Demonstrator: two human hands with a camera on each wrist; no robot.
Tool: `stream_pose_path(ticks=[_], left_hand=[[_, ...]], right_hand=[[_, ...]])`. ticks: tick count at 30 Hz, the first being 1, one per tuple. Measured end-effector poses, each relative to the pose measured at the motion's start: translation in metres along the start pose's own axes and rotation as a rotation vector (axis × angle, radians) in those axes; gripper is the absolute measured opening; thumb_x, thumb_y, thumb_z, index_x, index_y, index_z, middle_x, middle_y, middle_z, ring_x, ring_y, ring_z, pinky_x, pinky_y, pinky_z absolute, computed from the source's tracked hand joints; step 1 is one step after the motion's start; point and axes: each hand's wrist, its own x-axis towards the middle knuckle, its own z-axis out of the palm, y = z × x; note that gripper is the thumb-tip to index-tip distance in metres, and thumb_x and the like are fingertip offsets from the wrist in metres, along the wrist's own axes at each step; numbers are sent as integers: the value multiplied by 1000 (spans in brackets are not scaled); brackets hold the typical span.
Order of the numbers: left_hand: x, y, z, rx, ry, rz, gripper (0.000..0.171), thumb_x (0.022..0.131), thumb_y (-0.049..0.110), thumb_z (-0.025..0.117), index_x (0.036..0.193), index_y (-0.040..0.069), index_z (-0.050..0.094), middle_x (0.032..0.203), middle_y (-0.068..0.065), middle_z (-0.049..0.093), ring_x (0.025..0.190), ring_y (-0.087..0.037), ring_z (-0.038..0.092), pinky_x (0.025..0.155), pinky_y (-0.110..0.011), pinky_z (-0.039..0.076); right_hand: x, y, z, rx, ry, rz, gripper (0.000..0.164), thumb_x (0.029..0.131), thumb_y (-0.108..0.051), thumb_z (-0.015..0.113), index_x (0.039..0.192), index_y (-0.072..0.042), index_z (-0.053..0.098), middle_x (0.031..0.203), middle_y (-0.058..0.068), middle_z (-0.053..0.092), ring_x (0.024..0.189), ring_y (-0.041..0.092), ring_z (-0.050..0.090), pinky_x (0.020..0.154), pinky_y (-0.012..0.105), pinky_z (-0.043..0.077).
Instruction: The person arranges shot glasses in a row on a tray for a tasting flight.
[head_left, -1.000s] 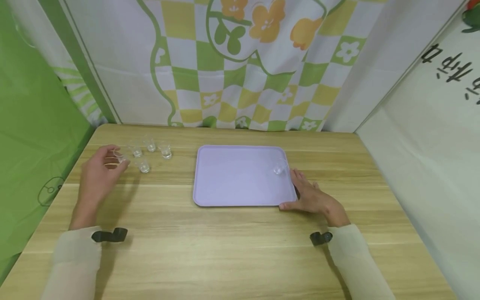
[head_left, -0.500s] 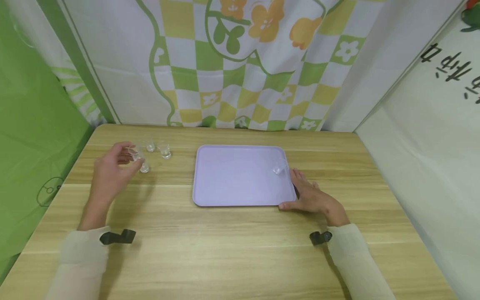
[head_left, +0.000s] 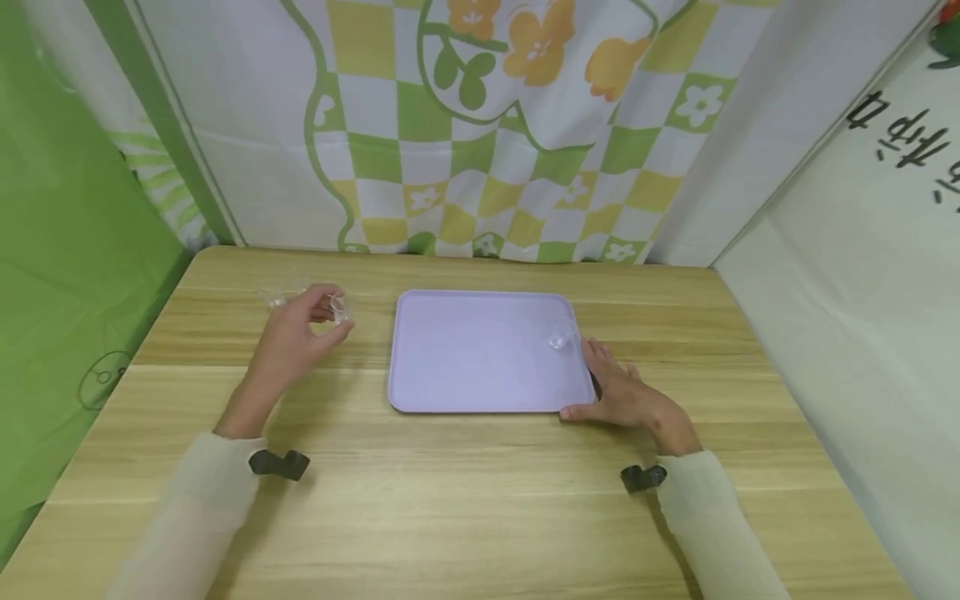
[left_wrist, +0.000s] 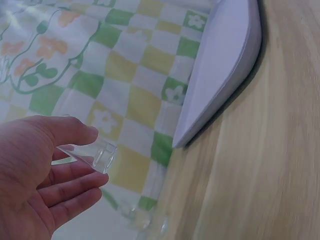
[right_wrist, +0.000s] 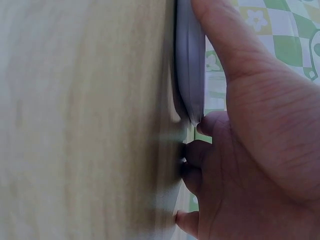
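Note:
My left hand (head_left: 288,346) pinches a small clear shot glass (head_left: 341,310) between thumb and fingers, left of the lilac tray (head_left: 480,354). In the left wrist view that glass (left_wrist: 102,156) is tilted, its thick base pointing away from the palm. On the tray's right side stands another clear shot glass (head_left: 558,340). My right hand (head_left: 628,398) rests against the tray's right edge, fingers along the side and thumb at the front corner. The right wrist view shows its fingertips touching the tray rim (right_wrist: 190,75).
More clear shot glasses (head_left: 276,298) stand on the wooden table (head_left: 465,500) behind my left hand, partly hidden by it. A patterned curtain (head_left: 472,158) hangs at the table's back edge. White sheeting (head_left: 847,333) borders the right side.
My left hand has carried the shot glass rightward, past the other glasses and closer to the tray. The right hand and tray have stayed in place.

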Motion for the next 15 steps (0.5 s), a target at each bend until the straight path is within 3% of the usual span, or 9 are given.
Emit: stream_pose_path(ticks=[8,15], left_hand=[[17,7,35,-58,-66,32,41,87,3,80,123,-6,61,102,-20,72,91,-37,73,86,-48,60],[20,15,60,-144,-140,-40,42,88,6,80,125,-4,62,105,-18,72,95,-35,72,87,-46,60]], right_hand=[[0,0,0,-6,7,-5,128,85,-60,77,162,2,-4,168,25,-6,154,43,-7,112,78,-1],[-1,0,-1,-14,7,5,128,85,-61,77,162,1,-4,169,24,-6,154,41,-7,113,77,-3]])
